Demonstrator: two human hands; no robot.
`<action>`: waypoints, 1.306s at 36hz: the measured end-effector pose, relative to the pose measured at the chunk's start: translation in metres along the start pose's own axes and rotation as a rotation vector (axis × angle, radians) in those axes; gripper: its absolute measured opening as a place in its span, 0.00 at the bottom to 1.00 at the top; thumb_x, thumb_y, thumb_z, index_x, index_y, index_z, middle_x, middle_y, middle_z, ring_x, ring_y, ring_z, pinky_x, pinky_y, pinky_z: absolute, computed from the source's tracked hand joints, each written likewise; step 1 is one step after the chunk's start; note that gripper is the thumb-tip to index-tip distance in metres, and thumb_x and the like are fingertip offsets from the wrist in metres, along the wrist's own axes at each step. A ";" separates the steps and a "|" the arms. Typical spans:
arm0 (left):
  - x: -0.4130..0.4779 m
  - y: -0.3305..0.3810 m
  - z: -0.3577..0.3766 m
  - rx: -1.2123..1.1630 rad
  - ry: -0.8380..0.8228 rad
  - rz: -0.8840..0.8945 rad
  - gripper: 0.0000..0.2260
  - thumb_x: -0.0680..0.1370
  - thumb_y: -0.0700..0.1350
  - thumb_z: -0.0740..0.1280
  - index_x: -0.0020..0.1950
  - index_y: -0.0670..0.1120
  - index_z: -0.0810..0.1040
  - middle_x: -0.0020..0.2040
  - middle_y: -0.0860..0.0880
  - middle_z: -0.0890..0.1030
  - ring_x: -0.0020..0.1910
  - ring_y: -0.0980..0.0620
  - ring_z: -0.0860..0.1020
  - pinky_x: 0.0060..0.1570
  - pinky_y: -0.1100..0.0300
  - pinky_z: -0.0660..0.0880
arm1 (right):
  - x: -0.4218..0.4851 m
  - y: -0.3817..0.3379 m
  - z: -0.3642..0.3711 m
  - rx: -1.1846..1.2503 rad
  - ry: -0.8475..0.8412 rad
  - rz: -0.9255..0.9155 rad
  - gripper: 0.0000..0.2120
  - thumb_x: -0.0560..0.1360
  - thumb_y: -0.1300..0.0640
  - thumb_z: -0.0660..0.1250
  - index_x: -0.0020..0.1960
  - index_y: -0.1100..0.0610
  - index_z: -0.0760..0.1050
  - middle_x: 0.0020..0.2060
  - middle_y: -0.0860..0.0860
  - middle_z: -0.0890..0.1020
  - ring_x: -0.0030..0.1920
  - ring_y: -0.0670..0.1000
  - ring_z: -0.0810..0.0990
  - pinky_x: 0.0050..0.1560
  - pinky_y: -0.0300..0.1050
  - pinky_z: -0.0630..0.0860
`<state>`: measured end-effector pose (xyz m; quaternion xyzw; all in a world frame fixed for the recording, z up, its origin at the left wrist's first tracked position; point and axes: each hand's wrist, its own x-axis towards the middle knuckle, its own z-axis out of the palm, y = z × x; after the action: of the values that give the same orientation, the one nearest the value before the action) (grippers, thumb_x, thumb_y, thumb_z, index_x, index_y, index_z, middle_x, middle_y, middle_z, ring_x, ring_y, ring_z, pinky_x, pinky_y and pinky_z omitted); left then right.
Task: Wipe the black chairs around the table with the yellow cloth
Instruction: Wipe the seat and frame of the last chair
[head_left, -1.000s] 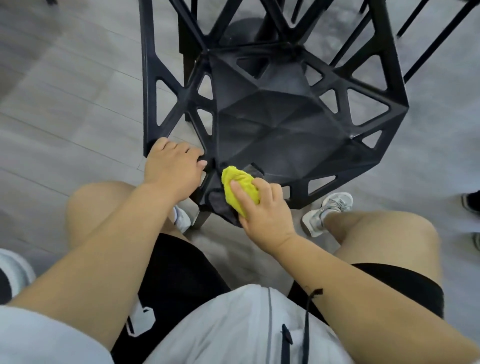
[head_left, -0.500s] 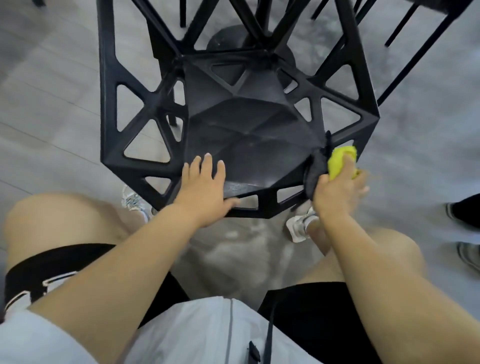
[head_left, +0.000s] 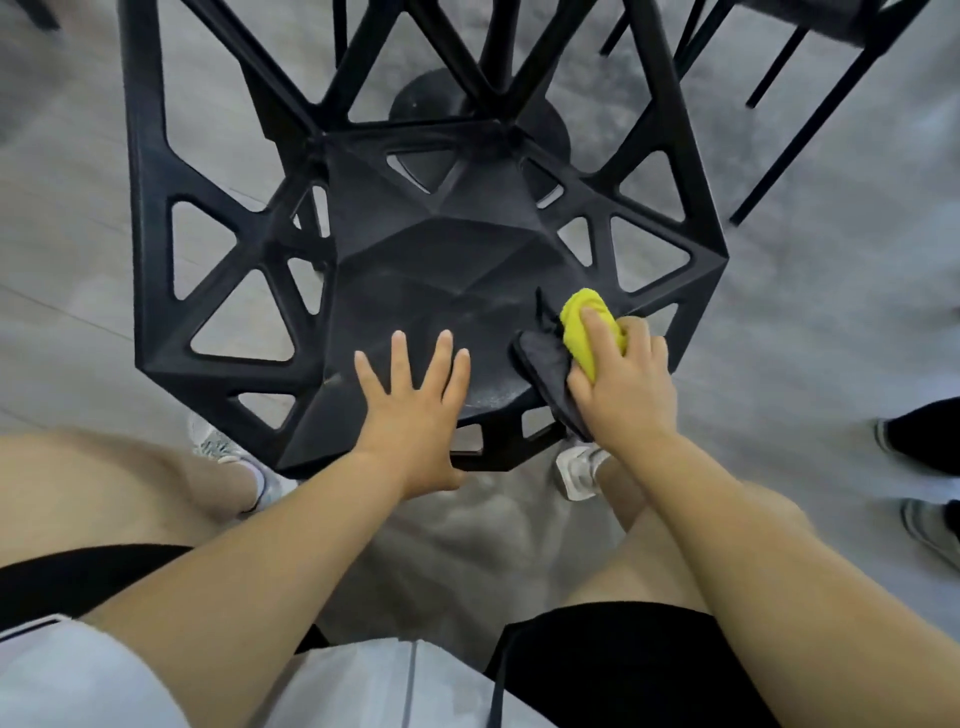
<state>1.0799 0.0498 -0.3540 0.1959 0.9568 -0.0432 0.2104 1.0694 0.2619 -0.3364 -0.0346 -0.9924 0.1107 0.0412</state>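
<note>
Right hand (head_left: 626, 387) slid gripped cloth (head_left: 586, 321) inward.

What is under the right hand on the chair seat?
The right hand grips the yellow cloth, with a dark fabric layer under it. The seat surface beneath them is covered.

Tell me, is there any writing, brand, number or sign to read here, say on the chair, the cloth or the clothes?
No text can be read in this view.
The chair shows no label.
The cloth is plain yellow with a dark side.
The shorts show no letters.
The shoes are too blurred to tell any marking.
</note>
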 end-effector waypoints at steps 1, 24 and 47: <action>0.001 -0.002 0.001 0.010 0.003 0.004 0.54 0.68 0.69 0.64 0.75 0.44 0.31 0.75 0.44 0.31 0.71 0.28 0.36 0.63 0.25 0.44 | 0.004 -0.002 -0.001 -0.016 -0.016 0.017 0.25 0.71 0.49 0.60 0.67 0.54 0.69 0.53 0.61 0.73 0.44 0.63 0.70 0.34 0.51 0.72; -0.003 -0.101 -0.041 -0.113 -0.114 -0.149 0.48 0.68 0.67 0.68 0.77 0.48 0.46 0.77 0.47 0.43 0.75 0.38 0.42 0.69 0.34 0.47 | 0.051 -0.091 0.000 -0.040 -0.065 -0.171 0.22 0.70 0.58 0.63 0.64 0.53 0.74 0.53 0.61 0.73 0.48 0.63 0.72 0.31 0.47 0.65; -0.029 -0.045 0.009 0.154 0.049 -0.040 0.38 0.77 0.55 0.61 0.75 0.39 0.42 0.75 0.34 0.43 0.70 0.24 0.45 0.65 0.29 0.48 | 0.016 -0.075 -0.015 -0.207 -0.267 -0.108 0.25 0.72 0.50 0.63 0.69 0.48 0.66 0.58 0.55 0.70 0.52 0.61 0.70 0.42 0.48 0.68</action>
<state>1.0897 -0.0035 -0.3499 0.1931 0.9593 -0.1158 0.1703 1.0506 0.1936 -0.3040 0.0295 -0.9956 0.0090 -0.0887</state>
